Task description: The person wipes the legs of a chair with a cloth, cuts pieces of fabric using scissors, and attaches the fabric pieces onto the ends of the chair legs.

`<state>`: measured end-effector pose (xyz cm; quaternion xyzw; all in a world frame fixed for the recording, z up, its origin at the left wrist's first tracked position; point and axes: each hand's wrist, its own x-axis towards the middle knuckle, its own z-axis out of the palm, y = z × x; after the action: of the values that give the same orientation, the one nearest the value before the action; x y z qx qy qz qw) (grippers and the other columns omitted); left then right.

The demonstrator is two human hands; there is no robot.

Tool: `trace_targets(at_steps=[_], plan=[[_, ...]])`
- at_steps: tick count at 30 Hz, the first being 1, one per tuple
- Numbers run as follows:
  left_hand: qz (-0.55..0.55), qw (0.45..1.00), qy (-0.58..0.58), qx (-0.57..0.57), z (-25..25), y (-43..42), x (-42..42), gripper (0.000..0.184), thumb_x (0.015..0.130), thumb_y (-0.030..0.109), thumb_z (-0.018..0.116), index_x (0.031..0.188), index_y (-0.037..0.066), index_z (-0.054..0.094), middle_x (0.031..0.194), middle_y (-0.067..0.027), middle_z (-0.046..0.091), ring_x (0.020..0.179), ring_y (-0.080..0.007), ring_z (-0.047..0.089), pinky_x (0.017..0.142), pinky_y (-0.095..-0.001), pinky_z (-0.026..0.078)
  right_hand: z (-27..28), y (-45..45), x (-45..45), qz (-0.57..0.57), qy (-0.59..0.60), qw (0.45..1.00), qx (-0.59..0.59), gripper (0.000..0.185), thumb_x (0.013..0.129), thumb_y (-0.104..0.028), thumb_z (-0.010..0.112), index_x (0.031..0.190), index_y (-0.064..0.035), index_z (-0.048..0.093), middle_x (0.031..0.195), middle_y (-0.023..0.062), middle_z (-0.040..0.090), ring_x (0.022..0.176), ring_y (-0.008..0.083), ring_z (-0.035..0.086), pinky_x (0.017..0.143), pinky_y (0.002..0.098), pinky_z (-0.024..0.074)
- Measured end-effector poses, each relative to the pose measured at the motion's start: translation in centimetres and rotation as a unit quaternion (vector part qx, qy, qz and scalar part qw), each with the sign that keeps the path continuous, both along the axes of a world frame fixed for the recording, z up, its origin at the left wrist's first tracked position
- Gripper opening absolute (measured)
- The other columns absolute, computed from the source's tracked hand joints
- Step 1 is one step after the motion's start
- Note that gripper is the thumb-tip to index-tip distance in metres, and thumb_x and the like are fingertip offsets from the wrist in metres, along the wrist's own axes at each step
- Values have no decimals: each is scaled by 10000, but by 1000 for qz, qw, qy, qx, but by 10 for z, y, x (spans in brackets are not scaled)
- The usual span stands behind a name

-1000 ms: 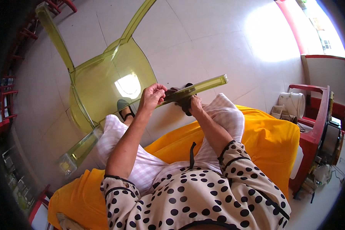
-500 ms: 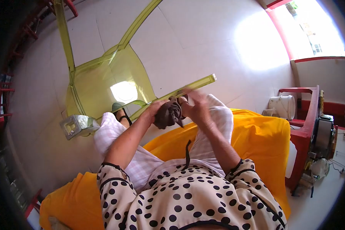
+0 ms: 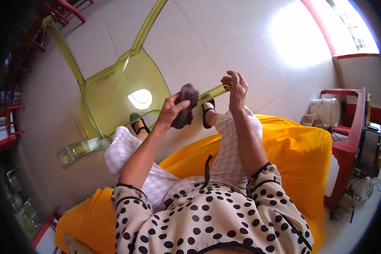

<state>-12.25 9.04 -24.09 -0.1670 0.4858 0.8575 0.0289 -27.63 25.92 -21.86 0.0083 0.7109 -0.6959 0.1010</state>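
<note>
A see-through yellow-green plastic chair (image 3: 114, 91) lies tipped over on the floor in front of my knees. One of its legs (image 3: 211, 94) points across toward the right. My left hand (image 3: 170, 111) grips a dark brown cloth (image 3: 187, 108), bunched up against that leg, partly covering it. Out at the leg's far tip, my right hand (image 3: 237, 89) has its fingers curled around the end. Another leg (image 3: 82, 151) sticks out at the lower left, beside my knee.
I sit on a seat draped in orange cloth (image 3: 292, 146). To the right are a red wooden frame (image 3: 347, 148) and a white bucket (image 3: 327, 111). Red furniture (image 3: 8, 114) lines the left side. Light tiled floor (image 3: 224, 25) surrounds the chair.
My right hand has left the cloth and moved up and right to the leg's tip. The cloth, twisted up before, now hangs looser in my left hand. The chair has shifted slightly.
</note>
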Motion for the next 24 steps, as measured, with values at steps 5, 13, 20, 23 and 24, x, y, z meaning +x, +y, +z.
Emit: trace_targets(at_steps=[5, 13, 20, 23, 24], plan=[[56, 832, 167, -525, -9, 69, -51, 264, 789, 62, 593, 1050, 23, 590, 896, -142, 637, 854, -266, 613, 760, -350, 487, -4, 3, -2, -10, -14, 1000, -18, 269, 895, -240, 489, 924, -4, 615, 724, 80, 627, 662, 132, 575, 601, 260, 447], [108, 818, 55, -563, -19, 100, -34, 275, 781, 35, 605, 1056, 30, 581, 1068, -122, 516, 983, -305, 548, 798, -373, 479, -5, 2, -4, -25, -23, 999, -1, 278, 851, -254, 511, 851, 4, 615, 707, 81, 623, 659, 122, 570, 595, 248, 440], [146, 879, 67, -449, -50, 74, -43, 505, 743, 7, 654, 1221, 60, 500, 1084, -75, 526, 991, -184, 558, 819, -325, 476, -6, 3, -5, -18, -17, 1000, -10, 269, 836, -246, 518, 843, 5, 617, 698, 82, 615, 650, 126, 563, 588, 251, 430], [11, 932, -23, -363, -63, 44, -52, 656, 717, 108, 738, 1304, 76, 448, 1144, -60, 582, 942, -133, 580, 828, -306, 469, -5, 3, -5, -21, -20, 1000, -9, 262, 831, -236, 519, 835, 7, 618, 690, 81, 611, 642, 128, 557, 585, 257, 428], [-37, 942, -64, -326, -68, 34, -55, 678, 696, 131, 749, 1304, 88, 454, 1130, -84, 594, 961, -163, 584, 849, -311, 462, -6, 4, -5, -20, -19, 1000, -10, 259, 830, -233, 519, 832, 6, 619, 687, 81, 610, 639, 128, 555, 584, 259, 428]])
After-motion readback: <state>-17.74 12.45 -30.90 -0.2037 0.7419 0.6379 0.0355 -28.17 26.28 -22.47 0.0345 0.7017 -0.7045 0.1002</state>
